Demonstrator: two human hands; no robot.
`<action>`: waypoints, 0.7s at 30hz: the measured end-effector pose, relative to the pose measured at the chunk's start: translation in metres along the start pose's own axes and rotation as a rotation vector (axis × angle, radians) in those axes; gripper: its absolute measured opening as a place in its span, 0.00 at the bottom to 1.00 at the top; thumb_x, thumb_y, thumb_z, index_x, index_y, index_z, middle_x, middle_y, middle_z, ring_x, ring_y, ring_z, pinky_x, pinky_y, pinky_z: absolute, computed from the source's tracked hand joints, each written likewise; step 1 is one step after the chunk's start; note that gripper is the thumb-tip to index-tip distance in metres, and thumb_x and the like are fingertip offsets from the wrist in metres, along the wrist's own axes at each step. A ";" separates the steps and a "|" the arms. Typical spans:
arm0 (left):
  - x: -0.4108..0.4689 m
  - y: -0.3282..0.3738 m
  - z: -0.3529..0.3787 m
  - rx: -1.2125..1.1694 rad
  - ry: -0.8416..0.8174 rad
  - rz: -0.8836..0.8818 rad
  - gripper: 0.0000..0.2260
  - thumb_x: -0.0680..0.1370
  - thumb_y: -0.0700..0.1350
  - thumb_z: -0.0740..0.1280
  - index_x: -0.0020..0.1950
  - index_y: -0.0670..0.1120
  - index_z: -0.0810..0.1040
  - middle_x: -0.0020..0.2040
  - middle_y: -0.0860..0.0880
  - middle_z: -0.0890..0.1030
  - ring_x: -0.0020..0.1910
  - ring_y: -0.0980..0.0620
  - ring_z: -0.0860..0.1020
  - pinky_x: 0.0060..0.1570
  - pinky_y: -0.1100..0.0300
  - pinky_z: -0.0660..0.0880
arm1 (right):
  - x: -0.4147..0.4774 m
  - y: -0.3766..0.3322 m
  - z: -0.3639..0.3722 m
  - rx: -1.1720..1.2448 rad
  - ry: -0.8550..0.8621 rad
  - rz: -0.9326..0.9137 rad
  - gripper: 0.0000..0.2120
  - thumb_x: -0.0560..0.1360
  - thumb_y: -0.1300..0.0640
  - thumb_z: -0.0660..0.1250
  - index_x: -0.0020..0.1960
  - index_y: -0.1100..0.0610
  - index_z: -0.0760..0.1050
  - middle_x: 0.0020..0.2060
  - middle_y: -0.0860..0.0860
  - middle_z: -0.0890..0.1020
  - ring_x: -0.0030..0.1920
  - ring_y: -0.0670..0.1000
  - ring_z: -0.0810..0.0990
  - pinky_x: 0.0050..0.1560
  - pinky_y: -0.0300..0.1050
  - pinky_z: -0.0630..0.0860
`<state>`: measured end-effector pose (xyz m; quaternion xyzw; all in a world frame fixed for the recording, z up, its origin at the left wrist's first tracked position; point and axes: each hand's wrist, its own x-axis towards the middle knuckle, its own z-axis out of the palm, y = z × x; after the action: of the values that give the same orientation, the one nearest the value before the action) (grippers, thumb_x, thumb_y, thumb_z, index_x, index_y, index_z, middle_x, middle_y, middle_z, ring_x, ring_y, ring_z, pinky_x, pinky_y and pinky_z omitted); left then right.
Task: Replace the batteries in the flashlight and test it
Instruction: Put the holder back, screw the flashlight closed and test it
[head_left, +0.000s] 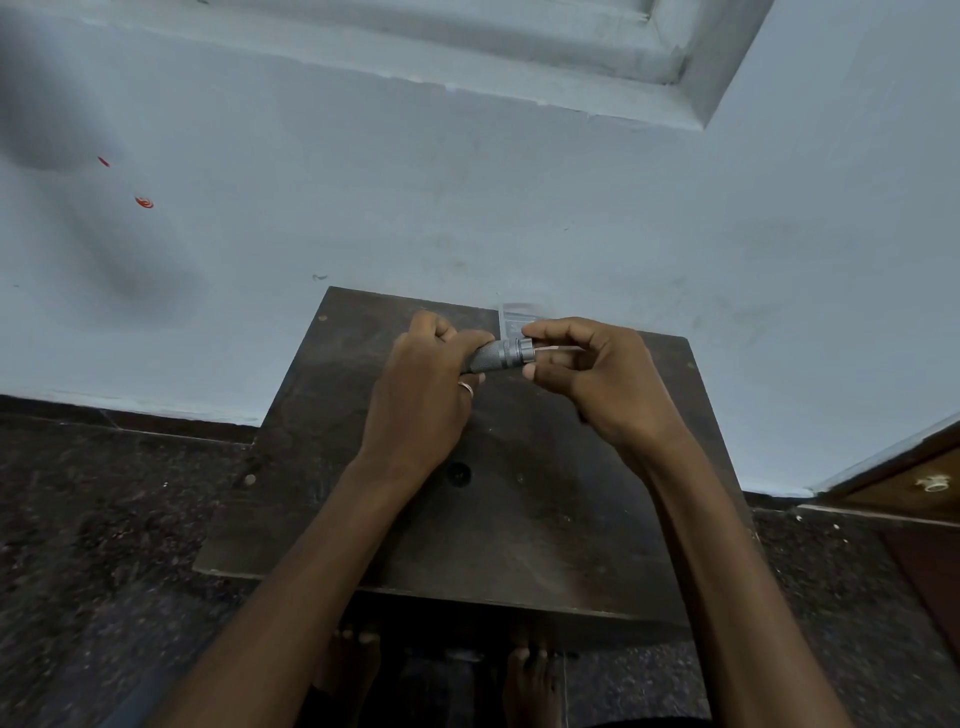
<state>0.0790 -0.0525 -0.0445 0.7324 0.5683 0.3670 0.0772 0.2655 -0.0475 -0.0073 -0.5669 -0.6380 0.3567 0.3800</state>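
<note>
A: What is closest to us?

B: Bare feet (530, 675) at 6 o'clock, then the dark wooden surface (519, 519).

A: And above it?

B: The left hand (415, 395) wraps tight around the gray flashlight (498, 356). The right hand (587, 374) pinches its end cap with the fingertips.

A: How to do it well?

B: I think: hold the body firm, turn only the cap, keep it straight.

A: And farther away?

B: A clear packet (514, 317) at 12 o'clock, then the wall (467, 208).

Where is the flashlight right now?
Head view, centre: the flashlight is held above the dark wooden table, its body in the left hand, its end pinched by the right hand.
</note>
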 end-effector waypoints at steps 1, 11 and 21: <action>0.000 0.000 0.000 0.003 -0.001 0.002 0.19 0.74 0.39 0.72 0.62 0.53 0.79 0.51 0.49 0.72 0.47 0.49 0.74 0.42 0.50 0.78 | 0.000 0.000 0.000 -0.007 -0.001 0.004 0.16 0.73 0.65 0.75 0.59 0.55 0.83 0.42 0.48 0.86 0.27 0.35 0.77 0.28 0.25 0.69; 0.000 -0.001 0.001 0.027 -0.008 0.022 0.18 0.74 0.39 0.72 0.62 0.53 0.79 0.51 0.49 0.72 0.48 0.49 0.73 0.42 0.50 0.78 | 0.002 0.005 0.001 -0.008 -0.048 0.063 0.06 0.77 0.51 0.73 0.47 0.53 0.85 0.36 0.53 0.86 0.40 0.49 0.84 0.42 0.43 0.81; 0.000 0.000 0.001 0.013 -0.021 0.041 0.19 0.74 0.41 0.72 0.64 0.52 0.78 0.52 0.49 0.72 0.49 0.49 0.73 0.43 0.49 0.78 | 0.000 -0.003 0.010 -0.130 0.044 0.125 0.31 0.80 0.38 0.62 0.37 0.63 0.82 0.29 0.50 0.84 0.29 0.45 0.83 0.36 0.38 0.77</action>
<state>0.0796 -0.0522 -0.0451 0.7483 0.5545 0.3571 0.0710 0.2556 -0.0484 -0.0091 -0.6368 -0.6147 0.3248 0.3334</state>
